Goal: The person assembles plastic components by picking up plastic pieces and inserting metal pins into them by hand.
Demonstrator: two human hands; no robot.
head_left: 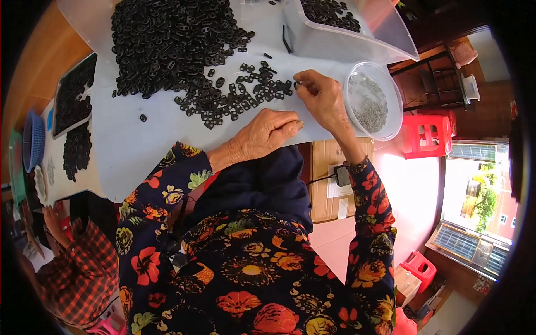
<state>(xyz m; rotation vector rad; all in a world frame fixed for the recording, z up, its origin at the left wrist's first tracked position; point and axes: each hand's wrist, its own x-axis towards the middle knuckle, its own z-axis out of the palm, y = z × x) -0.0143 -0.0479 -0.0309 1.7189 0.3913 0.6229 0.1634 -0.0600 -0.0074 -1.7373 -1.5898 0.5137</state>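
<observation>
- Step in hand seems to be picking up; next move likely calls for fine control.
- Right hand (324, 97) apparently pinches a small black piece (297, 85) beside loose black links (211, 109) on the table (123, 159).
- Left hand (268, 131) curled; cannot tell its contents.

strong daylight comes from the window (483, 206) at the right, blown out to white in places, and bleaches the pink floor (410, 184) beside it with glare. softer, even light covers the pale tabletop (128, 145). the pile of black pieces (167, 44) is mostly sharp, its shadows deep. straight edges bend toward a dark round border.
</observation>
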